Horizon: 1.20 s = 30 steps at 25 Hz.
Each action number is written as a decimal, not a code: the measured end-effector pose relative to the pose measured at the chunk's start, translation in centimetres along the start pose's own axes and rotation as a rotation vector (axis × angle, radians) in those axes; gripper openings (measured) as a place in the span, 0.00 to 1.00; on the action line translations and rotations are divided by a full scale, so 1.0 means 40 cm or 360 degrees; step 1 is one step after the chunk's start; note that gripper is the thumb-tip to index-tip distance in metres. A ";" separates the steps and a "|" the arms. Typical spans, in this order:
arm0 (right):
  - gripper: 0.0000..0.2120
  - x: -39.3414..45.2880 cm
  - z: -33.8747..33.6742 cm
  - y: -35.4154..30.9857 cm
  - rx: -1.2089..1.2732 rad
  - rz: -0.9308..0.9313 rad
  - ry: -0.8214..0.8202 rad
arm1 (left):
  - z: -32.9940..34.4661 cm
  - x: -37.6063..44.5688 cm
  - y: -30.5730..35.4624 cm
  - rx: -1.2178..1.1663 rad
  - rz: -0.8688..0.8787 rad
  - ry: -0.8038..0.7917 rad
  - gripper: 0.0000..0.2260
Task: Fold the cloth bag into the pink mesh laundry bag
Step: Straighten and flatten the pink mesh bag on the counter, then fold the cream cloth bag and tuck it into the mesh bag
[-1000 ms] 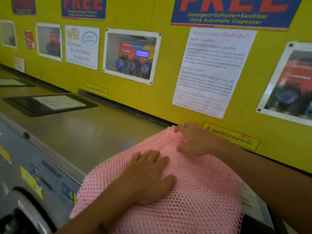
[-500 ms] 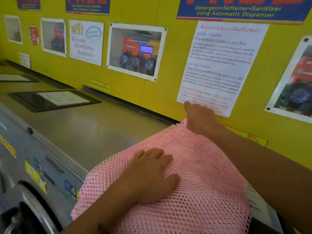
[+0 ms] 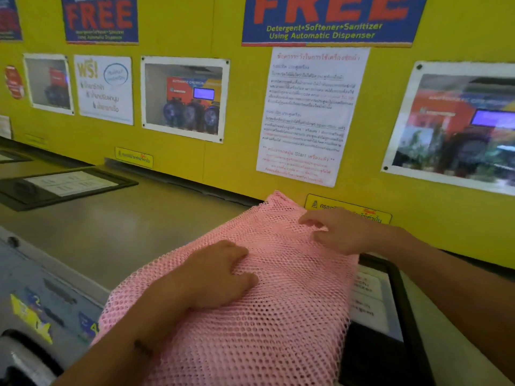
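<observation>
The pink mesh laundry bag (image 3: 278,316) lies spread on the grey machine top, its far corner against the yellow wall. My left hand (image 3: 214,277) rests palm down on the middle of the bag, fingers curled into the mesh. My right hand (image 3: 334,232) lies on the bag's far right part, fingers apart and bent, pressing the mesh. No separate cloth bag shows; whatever is inside the mesh is hidden.
A yellow wall (image 3: 181,162) with posters and notices stands right behind the bag. A black framed notice (image 3: 64,185) lies flat at the left, another (image 3: 390,316) partly under the bag at the right. The washer front (image 3: 36,316) drops off at the lower left.
My right hand rose toward the wall at the bag's far corner, then came back down onto the mesh. My left hand stayed on the bag's middle, fingers curling slightly.
</observation>
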State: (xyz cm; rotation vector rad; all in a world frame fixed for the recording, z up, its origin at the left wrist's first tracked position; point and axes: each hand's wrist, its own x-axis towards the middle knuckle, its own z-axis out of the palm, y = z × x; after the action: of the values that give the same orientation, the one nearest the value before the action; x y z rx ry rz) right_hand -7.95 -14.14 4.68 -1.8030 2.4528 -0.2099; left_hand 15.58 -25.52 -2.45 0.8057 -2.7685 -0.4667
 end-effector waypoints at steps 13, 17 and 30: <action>0.22 -0.744 -0.246 0.401 -0.0123 0.0655 0.0065 | 0.066 0.043 0.700 -0.0713 0.0839 0.0476 0.09; 0.24 -0.943 -0.244 0.526 -0.0180 0.1036 -0.0174 | 0.166 0.037 0.912 -0.0683 0.1029 0.0304 0.10; 0.27 -0.952 -0.086 0.634 -0.0021 0.1101 -0.0013 | 0.374 0.031 1.080 0.0098 0.0521 -0.0319 0.36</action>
State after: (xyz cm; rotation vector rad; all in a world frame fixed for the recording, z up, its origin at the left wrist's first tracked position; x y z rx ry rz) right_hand -20.98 29.84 3.61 -0.8557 2.8847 -0.1264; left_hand -10.65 11.91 -0.60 0.3178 -3.0328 -0.4204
